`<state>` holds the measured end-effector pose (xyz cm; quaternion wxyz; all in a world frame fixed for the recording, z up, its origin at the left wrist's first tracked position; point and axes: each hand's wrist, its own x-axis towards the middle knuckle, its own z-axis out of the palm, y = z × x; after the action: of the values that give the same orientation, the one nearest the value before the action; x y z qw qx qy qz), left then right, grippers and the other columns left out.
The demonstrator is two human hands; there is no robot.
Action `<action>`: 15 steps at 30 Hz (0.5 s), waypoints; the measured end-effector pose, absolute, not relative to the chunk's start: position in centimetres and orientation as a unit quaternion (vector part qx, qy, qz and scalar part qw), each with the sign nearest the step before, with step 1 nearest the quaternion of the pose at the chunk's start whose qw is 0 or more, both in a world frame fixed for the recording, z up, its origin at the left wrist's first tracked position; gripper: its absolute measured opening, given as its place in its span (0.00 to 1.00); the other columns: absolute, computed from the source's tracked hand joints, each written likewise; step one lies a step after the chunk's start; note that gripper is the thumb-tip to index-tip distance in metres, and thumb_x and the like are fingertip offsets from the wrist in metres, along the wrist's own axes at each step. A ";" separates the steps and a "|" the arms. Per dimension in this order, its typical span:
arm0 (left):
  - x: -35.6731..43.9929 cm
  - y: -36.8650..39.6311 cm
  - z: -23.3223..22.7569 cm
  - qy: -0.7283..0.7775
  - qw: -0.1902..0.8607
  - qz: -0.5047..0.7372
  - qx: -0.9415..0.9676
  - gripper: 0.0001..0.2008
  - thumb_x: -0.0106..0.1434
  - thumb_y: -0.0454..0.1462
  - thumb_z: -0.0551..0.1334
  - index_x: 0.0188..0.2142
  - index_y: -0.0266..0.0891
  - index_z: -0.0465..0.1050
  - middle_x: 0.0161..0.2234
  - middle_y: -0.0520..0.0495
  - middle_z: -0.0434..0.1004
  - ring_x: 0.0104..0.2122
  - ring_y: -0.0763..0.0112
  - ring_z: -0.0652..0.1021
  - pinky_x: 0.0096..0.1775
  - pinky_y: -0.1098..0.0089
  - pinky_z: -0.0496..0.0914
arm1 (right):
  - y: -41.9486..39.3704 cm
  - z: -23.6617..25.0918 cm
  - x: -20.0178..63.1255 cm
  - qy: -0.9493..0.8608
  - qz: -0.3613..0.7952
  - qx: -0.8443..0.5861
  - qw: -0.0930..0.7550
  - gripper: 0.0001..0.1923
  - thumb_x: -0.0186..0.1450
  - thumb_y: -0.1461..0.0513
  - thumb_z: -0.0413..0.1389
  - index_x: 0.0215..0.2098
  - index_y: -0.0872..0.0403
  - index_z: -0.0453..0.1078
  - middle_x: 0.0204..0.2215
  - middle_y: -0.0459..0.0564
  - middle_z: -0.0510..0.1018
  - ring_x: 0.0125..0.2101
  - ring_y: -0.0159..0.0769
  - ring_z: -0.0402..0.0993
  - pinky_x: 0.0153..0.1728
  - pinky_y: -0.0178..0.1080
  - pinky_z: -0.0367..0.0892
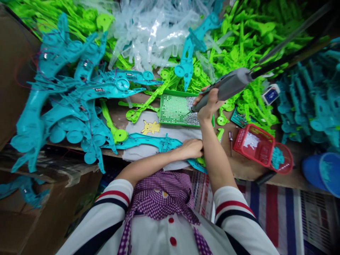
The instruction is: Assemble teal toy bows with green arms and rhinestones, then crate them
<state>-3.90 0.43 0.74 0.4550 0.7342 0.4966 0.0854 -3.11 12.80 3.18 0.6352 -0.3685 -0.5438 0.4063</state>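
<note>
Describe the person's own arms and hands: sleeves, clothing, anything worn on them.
Both forearms are bare, as are the left hand and the right hand: no gloves, rings or watch show. The short white sleeves end in red and navy striped cuffs. A purple-and-white checked cloth hangs over the white, red-buttoned top.

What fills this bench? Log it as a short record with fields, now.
right hand: grips grey driver, tip at the screws in green tray
left hand: rests on teal part lying on white cloth
red basket: right of the arms, on its side
piles: teal shells left, green parts behind, clear parts at top
</note>
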 end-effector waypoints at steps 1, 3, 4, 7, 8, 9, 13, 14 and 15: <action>-3.9 0.4 0.7 0.499 0.453 0.081 0.734 0.14 0.62 0.36 0.60 0.47 0.36 0.75 0.47 0.34 0.81 0.44 0.52 0.81 0.43 0.59 0.74 | 12.8 3.1 -3.1 -0.546 0.410 -0.366 0.633 0.27 0.61 0.35 0.51 0.28 0.47 0.66 0.15 0.38 0.62 0.14 0.32 0.68 0.15 0.36 0.60; -3.8 0.4 0.6 0.503 0.448 0.077 0.735 0.14 0.62 0.37 0.60 0.47 0.35 0.76 0.47 0.34 0.81 0.44 0.52 0.81 0.42 0.59 0.74 | 12.8 3.0 -3.1 -0.551 0.421 -0.357 0.626 0.27 0.61 0.35 0.51 0.29 0.48 0.66 0.16 0.39 0.63 0.15 0.31 0.69 0.16 0.34 0.60; -3.8 0.4 0.6 0.504 0.444 0.078 0.737 0.15 0.62 0.37 0.60 0.47 0.35 0.76 0.47 0.34 0.81 0.44 0.52 0.81 0.41 0.60 0.74 | 12.7 3.0 -3.1 -0.550 0.426 -0.350 0.627 0.27 0.61 0.35 0.51 0.29 0.48 0.67 0.16 0.39 0.63 0.15 0.31 0.69 0.16 0.34 0.60; -3.8 0.4 0.3 0.502 0.436 0.082 0.743 0.14 0.62 0.38 0.60 0.45 0.36 0.77 0.45 0.36 0.81 0.43 0.54 0.81 0.40 0.62 0.73 | 12.7 3.4 -3.1 -0.525 0.437 -0.330 0.652 0.24 0.62 0.37 0.53 0.31 0.48 0.69 0.16 0.38 0.62 0.13 0.29 0.66 0.15 0.34 0.60; -3.8 0.4 0.2 0.498 0.436 0.084 0.745 0.13 0.62 0.38 0.60 0.44 0.36 0.78 0.44 0.36 0.82 0.42 0.54 0.81 0.39 0.62 0.73 | 12.7 3.8 -3.1 -0.520 0.434 -0.328 0.659 0.24 0.62 0.37 0.53 0.32 0.48 0.69 0.16 0.38 0.62 0.13 0.29 0.65 0.14 0.34 0.60; -3.8 0.5 0.0 0.491 0.437 0.088 0.748 0.13 0.63 0.40 0.61 0.42 0.37 0.79 0.42 0.37 0.82 0.40 0.55 0.81 0.38 0.63 0.72 | 12.7 4.3 -3.0 -0.520 0.429 -0.330 0.661 0.25 0.62 0.36 0.52 0.34 0.47 0.70 0.16 0.38 0.62 0.13 0.30 0.66 0.14 0.35 0.60; -4.1 0.9 -0.6 0.467 0.451 0.108 0.753 0.13 0.65 0.45 0.61 0.36 0.40 0.81 0.36 0.42 0.82 0.36 0.60 0.80 0.36 0.66 0.69 | 11.7 7.8 -0.8 -0.522 0.408 -0.342 0.666 0.31 0.59 0.31 0.48 0.35 0.44 0.72 0.16 0.39 0.61 0.14 0.32 0.65 0.14 0.37 0.59; -4.1 1.0 -0.7 0.466 0.455 0.110 0.751 0.13 0.65 0.46 0.62 0.36 0.41 0.82 0.35 0.43 0.82 0.35 0.61 0.79 0.35 0.66 0.68 | 10.8 8.9 0.3 -0.515 0.408 -0.337 0.674 0.30 0.58 0.30 0.49 0.34 0.43 0.72 0.15 0.39 0.61 0.13 0.33 0.63 0.13 0.37 0.57; -4.1 1.1 -0.8 0.468 0.457 0.112 0.748 0.13 0.65 0.46 0.62 0.36 0.41 0.82 0.34 0.44 0.82 0.35 0.62 0.79 0.35 0.67 0.67 | 9.7 9.8 1.7 -0.512 0.408 -0.332 0.679 0.29 0.56 0.30 0.50 0.33 0.42 0.73 0.14 0.39 0.61 0.12 0.33 0.62 0.11 0.37 0.55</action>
<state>-4.09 1.13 -0.79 0.4567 0.7482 0.4681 0.1122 1.68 9.66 9.77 0.6793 -0.3318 -0.5115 0.4084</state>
